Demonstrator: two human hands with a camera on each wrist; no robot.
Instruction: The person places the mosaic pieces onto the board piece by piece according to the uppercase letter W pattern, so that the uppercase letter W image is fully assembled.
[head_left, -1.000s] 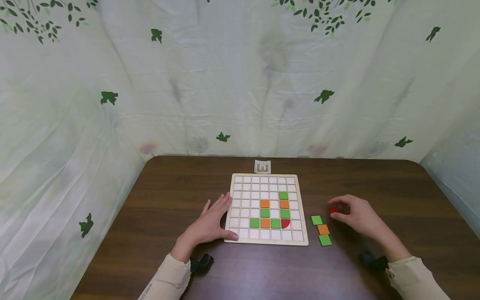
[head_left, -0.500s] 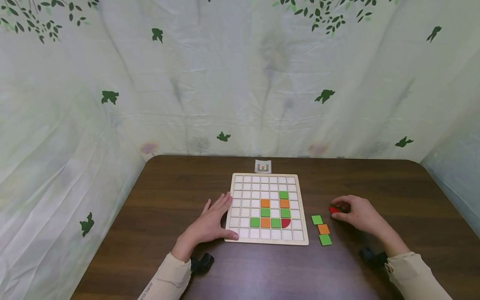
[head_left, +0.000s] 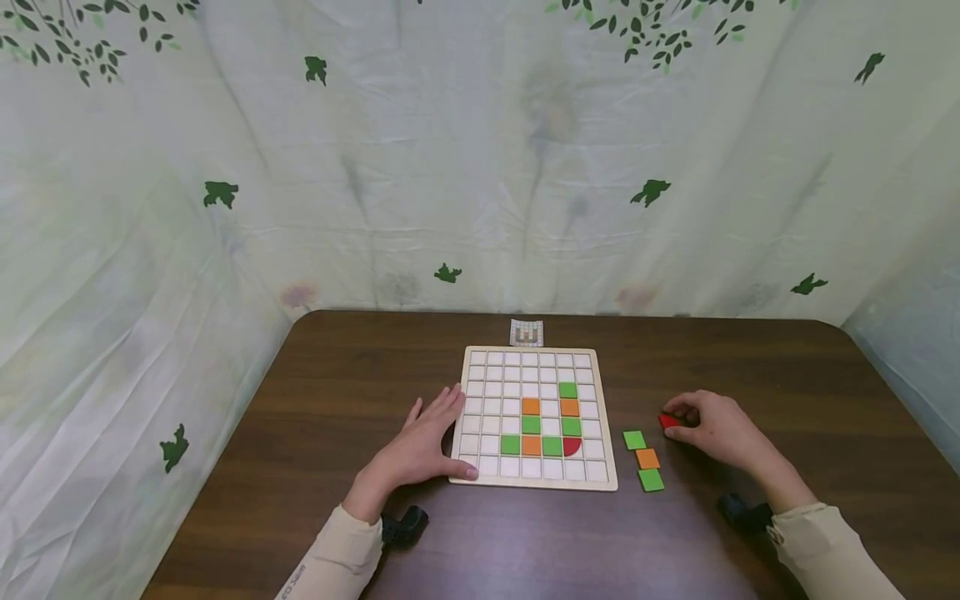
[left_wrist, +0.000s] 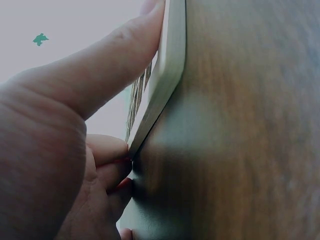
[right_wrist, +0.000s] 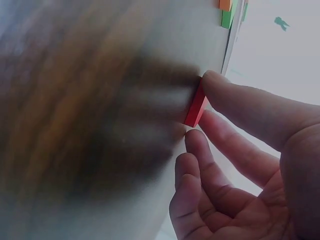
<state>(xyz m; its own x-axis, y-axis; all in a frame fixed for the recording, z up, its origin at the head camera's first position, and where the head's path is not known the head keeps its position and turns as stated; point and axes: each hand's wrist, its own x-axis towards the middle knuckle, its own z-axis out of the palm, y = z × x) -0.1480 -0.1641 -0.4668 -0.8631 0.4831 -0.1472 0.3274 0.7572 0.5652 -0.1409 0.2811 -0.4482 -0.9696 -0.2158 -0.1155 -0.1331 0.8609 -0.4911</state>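
A: What takes up the most room?
B: A pale curtain [head_left: 480,150] with green prints, behind a brown table [head_left: 375,358]. On that lies a white gridded board [head_left: 491,390].
A: And the hands?
B: The left hand [head_left: 416,448] rests at the board's left edge, fingers extended, thumb spread away onto the near corner. The right hand [head_left: 711,427] is right of the board, its fingers bent, thumb and forefinger nearly together, pinching a red tile [right_wrist: 194,111].
A: Anything smaller?
B: A printed card [head_left: 527,333] just beyond the board's far edge. Then tiles: green, orange and one round-edged red piece [head_left: 572,447] on the grid, and three loose tiles [head_left: 647,458] in a rough line between board and right hand.
A: Where's the pinched one exactly?
B: Right of those three, low over the table; I can't tell if they touch.
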